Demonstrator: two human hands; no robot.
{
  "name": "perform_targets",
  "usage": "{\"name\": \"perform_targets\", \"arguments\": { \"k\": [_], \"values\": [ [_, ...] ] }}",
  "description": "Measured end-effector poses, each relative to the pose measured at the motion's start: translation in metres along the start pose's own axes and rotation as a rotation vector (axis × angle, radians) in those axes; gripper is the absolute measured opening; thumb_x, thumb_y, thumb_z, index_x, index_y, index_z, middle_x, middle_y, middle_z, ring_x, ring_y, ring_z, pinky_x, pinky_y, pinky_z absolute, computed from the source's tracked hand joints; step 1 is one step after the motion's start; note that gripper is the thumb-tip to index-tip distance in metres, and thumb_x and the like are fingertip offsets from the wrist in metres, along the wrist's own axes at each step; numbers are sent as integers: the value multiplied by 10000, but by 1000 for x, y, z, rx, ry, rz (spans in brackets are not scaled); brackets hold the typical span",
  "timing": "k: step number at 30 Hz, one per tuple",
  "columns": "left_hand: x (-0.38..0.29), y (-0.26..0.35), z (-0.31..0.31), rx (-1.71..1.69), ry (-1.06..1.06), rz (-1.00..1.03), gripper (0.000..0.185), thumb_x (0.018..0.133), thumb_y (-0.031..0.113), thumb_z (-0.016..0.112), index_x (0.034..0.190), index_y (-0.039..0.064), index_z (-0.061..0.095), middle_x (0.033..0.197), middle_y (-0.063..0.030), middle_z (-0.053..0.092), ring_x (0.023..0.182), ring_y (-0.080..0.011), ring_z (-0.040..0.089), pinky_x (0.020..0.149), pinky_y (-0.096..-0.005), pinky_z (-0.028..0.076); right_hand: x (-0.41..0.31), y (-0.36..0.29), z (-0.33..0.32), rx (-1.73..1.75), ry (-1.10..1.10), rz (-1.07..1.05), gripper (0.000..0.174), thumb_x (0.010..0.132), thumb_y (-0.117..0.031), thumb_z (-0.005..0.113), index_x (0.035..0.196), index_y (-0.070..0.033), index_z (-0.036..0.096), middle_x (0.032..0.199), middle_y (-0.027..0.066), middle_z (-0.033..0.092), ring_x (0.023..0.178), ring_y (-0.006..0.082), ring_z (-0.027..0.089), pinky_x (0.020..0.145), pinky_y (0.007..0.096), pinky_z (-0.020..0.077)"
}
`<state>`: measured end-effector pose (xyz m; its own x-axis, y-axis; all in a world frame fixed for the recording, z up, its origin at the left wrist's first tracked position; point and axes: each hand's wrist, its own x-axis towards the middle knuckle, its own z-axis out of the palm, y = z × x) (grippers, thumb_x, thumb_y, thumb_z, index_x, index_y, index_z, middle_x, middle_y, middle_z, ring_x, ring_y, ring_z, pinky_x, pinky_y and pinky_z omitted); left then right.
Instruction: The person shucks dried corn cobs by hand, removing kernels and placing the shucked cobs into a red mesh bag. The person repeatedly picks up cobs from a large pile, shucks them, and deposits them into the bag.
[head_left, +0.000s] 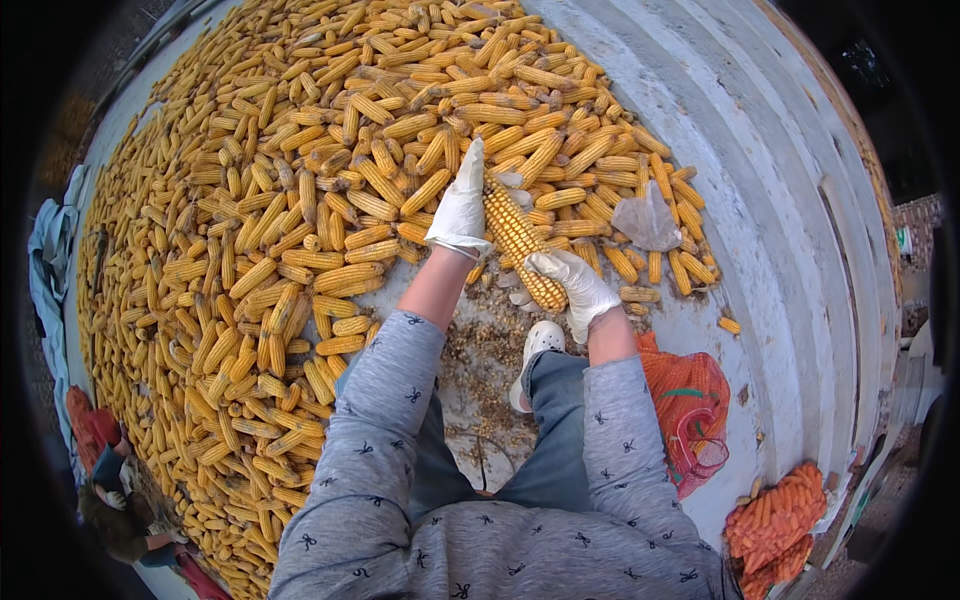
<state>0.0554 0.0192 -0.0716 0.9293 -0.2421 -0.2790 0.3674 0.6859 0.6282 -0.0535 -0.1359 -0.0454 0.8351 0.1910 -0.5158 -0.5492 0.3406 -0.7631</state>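
Note:
A yellow ear of corn (514, 229), stripped of its husk, slants across in front of me. My right hand (579, 289), in a white glove, grips its lower end with the thumb over the kernels. My left hand (463, 206), also white-gloved, is seen edge-on with straight fingers pointing away from me. Its palm side lies along the ear's upper end; whether it presses on the ear I cannot tell. Just beyond both hands spreads a large heap of husked corn ears (390, 150).
Loose kernels and debris (491, 352) litter the concrete between my feet. A crumpled plastic bag (646, 221) lies on the heap's right edge. An orange mesh sack (686, 409) sits by my right leg, corn-filled sacks (780, 510) farther right. Another person (124, 517) is at the lower left.

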Motion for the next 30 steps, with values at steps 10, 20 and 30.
{"name": "perform_targets", "arguments": {
  "k": [10, 20, 30],
  "values": [
    [-9, 18, -22, 1515, 325, 594, 523, 1014, 429, 394, 1321, 9, 446, 596, -153, 594, 477, -247, 592, 455, -388, 474, 2, -5, -13, -9, -111, -37, 528, 861, -379, 709, 1262, -58, 587, 1038, 56, 702, 810, 142, 690, 644, 242, 549],
    [-3, 34, -11, 349, 478, 128, 645, 938, 591, 486, 632, 29, 573, 458, -104, 519, 336, -202, 471, 364, -337, 401, 3, -3, -24, 181, -43, 12, 503, 893, -412, 652, 1249, -69, 558, 931, 144, 706, 626, 175, 649, 484, 241, 467],
    [4, 15, -38, 1697, -15, 376, 941, 822, 17, 611, 1546, 351, 111, 1095, -191, 646, 819, -342, 657, 742, -432, 529, 9, -6, -23, 48, 94, -28, 495, 870, -301, 712, 1261, -48, 544, 1026, 134, 691, 726, 175, 679, 536, 248, 540]
  ]
}}
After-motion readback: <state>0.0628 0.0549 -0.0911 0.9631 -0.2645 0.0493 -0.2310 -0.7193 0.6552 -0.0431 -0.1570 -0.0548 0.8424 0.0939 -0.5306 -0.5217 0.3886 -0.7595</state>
